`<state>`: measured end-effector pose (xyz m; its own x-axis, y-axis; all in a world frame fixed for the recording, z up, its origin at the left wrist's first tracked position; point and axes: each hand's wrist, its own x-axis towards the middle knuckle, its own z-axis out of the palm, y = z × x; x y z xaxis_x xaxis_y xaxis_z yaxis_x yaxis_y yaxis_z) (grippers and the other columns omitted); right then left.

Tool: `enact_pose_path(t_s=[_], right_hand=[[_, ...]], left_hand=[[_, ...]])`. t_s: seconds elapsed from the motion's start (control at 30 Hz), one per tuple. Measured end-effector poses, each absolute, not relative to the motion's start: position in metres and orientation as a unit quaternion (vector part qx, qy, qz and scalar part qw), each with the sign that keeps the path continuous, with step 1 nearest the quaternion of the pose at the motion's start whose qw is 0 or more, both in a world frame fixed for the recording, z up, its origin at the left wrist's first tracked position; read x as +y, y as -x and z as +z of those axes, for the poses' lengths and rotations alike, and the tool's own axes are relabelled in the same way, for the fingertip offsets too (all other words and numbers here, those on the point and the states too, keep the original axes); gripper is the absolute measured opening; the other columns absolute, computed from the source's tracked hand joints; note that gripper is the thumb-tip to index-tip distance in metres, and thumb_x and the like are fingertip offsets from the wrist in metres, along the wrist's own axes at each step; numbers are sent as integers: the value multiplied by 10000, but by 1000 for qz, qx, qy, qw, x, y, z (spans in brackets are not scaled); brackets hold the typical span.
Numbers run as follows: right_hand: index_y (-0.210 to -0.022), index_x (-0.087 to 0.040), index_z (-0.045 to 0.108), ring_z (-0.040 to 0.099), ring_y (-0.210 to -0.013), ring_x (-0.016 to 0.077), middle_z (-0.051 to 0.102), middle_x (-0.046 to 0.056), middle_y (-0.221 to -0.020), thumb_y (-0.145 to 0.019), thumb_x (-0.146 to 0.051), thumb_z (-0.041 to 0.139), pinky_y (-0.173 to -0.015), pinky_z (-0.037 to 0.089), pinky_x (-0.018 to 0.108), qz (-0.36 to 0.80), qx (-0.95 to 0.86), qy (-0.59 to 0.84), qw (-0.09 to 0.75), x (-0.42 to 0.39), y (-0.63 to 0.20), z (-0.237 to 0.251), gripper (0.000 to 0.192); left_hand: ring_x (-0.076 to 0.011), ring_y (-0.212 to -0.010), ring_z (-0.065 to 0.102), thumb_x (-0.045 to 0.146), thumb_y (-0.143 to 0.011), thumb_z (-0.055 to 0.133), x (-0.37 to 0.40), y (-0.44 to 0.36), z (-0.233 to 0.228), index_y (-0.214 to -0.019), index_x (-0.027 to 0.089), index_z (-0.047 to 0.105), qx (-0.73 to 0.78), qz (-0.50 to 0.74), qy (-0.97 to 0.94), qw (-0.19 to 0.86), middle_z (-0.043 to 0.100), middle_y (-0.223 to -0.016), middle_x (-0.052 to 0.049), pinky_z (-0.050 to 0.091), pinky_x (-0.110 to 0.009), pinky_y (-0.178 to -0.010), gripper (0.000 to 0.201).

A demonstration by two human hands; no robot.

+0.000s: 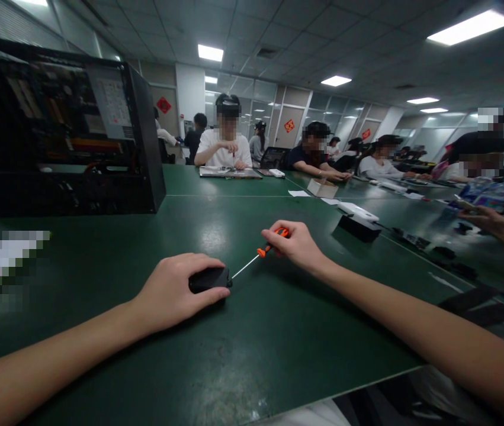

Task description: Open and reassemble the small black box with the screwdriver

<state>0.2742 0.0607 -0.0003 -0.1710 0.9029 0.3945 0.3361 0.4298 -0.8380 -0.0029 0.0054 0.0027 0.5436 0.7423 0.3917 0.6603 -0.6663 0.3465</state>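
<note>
A: Over to the left hand (pixel 179 290)! Clamped on a small black box (pixel 208 279), with fingers along the far side and thumb along the near one.
B: Kept down on the tabletop (pixel 252 355), probably to stop any sliding or turning.
A: And at the end facing right? Left bare past the grip, likely to give the screwdriver (pixel 261 252) room.
B: Across to the right hand (pixel 298 242): fingers wrapped tight around the orange-and-black handle (pixel 282 232), leaving the shaft (pixel 246 265) free.
A: Held low and slanting, apparently to meet the end of the box rather than the top.
B: Touching? Right at that end, but impossible to tell whether in contact or just beside.
A: Well apart on the left: a computer case (pixel 150 142), perhaps stood there to leave elbow room.
</note>
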Motion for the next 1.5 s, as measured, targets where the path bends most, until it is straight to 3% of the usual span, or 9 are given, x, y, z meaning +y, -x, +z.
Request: enact_pose_path(t_s=[0.07, 0.17, 0.23, 0.3, 0.5, 0.73, 0.9, 1.1, 1.5], right_hand=[[-728, -153, 599, 512, -423, 105, 585, 5, -517, -825, -626, 681, -415, 378, 219, 263, -701, 441, 494, 64, -275, -5, 490], [-783, -168, 616, 546, -488, 104, 623, 4, -589, -875, -537, 685, -475, 406, 221, 39, -806, 285, 517, 62, -279, -4, 387], [-857, -170, 638, 540, -514, 98, 633, -1, -624, -866, -467, 732, -495, 387, 224, -116, -877, 118, 451, 59, -281, 0, 312], [-933, -156, 642, 535, -525, 95, 619, -5, -633, -881, -412, 733, -504, 373, 230, -174, -905, 44, 385, 57, -281, 2, 277], [-1006, -131, 654, 571, -562, 84, 643, 7, -685, -943, -334, 660, -538, 398, 217, -99, -929, 79, 348, 64, -282, 1, 212], [-851, -134, 686, 531, -501, 71, 659, 14, -637, -884, -214, 636, -509, 397, 190, -19, -911, 122, 394, 63, -295, 12, 99], [-770, -132, 696, 525, -506, 72, 658, 18, -619, -889, -241, 605, -529, 397, 195, 45, -897, 194, 395, 65, -298, 14, 185], [-836, -124, 729, 503, -532, 66, 626, -7, -628, -934, -370, 603, -529, 386, 180, 154, -910, 252, 291, 79, -295, 4, 293], [-846, -109, 721, 485, -604, 95, 595, 6, -669, -930, -457, 582, -575, 357, 222, 222, -898, 312, 219, 85, -307, 9, 384]], left_hand=[[-266, -995, 731, 527, -870, 703, 6, 3, 2, -1132, 247, 735, 398, 263, -875, 77, 789, -1110, -37, 552, -375, -877, 385], [-267, -989, 729, 520, -866, 707, 5, 4, 2, -1143, 249, 727, 395, 266, -876, 78, 787, -1109, -38, 550, -369, -863, 388], [-267, -980, 728, 514, -862, 708, 5, 4, 2, -1143, 247, 728, 396, 265, -875, 80, 786, -1105, -39, 550, -364, -854, 389], [-268, -969, 727, 507, -859, 711, 4, 4, 2, -1143, 245, 731, 402, 263, -873, 84, 784, -1097, -41, 551, -359, -848, 387], [-270, -1023, 711, 441, -908, 658, 5, 7, 3, -1208, 249, 714, 385, 279, -871, 121, 768, -1149, -58, 545, -353, -891, 361], [-271, -1017, 718, 459, -903, 665, 11, 14, 5, -1198, 222, 719, 401, 251, -865, 164, 764, -1148, -72, 561, -341, -875, 382], [-269, -983, 720, 478, -895, 668, 13, 15, 2, -1155, 223, 728, 402, 258, -860, 178, 772, -1109, -66, 560, -331, -839, 369], [-260, -950, 715, 470, -900, 661, 14, 16, -2, -1128, 224, 729, 399, 283, -853, 181, 771, -1073, -59, 545, -322, -819, 342], [-265, -983, 706, 513, -910, 652, 23, 20, -6, -1178, 217, 711, 377, 265, -870, 177, 762, -1112, -67, 529, -326, -848, 404]])
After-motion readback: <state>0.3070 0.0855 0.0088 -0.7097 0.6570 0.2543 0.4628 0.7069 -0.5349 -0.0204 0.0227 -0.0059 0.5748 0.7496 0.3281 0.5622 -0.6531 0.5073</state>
